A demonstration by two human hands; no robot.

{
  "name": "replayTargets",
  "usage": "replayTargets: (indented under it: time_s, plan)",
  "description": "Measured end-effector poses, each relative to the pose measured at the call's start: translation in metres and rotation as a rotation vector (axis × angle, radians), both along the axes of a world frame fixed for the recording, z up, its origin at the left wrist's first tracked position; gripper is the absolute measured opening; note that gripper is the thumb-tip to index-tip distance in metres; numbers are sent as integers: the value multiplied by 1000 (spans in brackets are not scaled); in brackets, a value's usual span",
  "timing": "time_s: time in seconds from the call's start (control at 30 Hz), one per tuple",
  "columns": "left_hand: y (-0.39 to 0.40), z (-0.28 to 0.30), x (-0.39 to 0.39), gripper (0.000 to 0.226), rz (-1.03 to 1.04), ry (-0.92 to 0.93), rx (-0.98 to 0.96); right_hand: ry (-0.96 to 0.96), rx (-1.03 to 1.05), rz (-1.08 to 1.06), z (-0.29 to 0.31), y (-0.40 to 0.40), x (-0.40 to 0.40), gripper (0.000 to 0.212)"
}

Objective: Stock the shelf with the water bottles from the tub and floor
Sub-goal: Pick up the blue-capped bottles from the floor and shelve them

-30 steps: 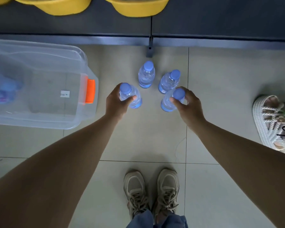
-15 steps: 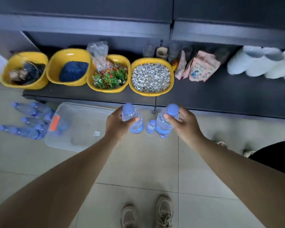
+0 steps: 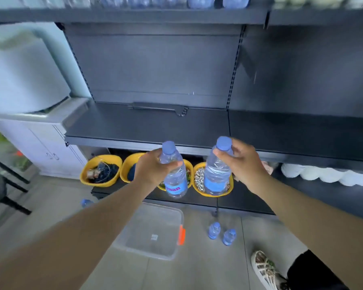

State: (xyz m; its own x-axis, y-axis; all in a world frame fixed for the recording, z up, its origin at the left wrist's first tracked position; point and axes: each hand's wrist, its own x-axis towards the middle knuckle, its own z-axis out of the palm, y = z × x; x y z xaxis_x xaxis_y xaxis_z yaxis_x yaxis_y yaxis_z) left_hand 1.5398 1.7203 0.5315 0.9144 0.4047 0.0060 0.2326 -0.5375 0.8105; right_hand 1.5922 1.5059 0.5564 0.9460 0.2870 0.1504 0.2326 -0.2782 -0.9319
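Two clear bottles with blue caps and blue labels, upright, held in the air just in front of the dark shelf (image 3: 147, 126) edge. Left hand (image 3: 153, 170) wraps the left bottle (image 3: 174, 176) at its shoulder; right hand (image 3: 245, 164) pinches the right bottle (image 3: 217, 174) at the neck under the cap. Half a second ago both were low, near the floor; now raised to shelf height. Below the shelf: yellow bowls (image 3: 102, 170) on the bottom board. On the floor below: clear tub (image 3: 153, 231), two more bottles (image 3: 214, 230) standing beside it, another person's sandal (image 3: 264, 268).
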Motion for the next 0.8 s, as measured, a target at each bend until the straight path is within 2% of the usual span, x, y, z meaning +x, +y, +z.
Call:
replayTargets:
  time_s: [0.1, 0.2, 0.37, 0.5, 0.63, 0.8]
  plan:
    - [26, 67, -14, 21, 0, -2, 45, -49, -28, 2, 63, 26, -17, 21]
    - [53, 128, -24, 28, -12, -8, 87, -130, -88, -16, 128, 52, -30, 21]
    - [96, 228, -38, 20, -23, -104, -90, -181, -39, -70, 234, 92, -40, 21]
    - [123, 304, -41, 21, -49, -142, -99, -190, -43, -35, 305, 117, -36, 29]
    - [147, 358, -23, 40, -38, -161, -36, -196, 0, -43, 356, 139, -21, 35]
    - [165, 402, 19, 50, -39, -231, -25, -251, -5, -64, 392, 165, 21, 26]
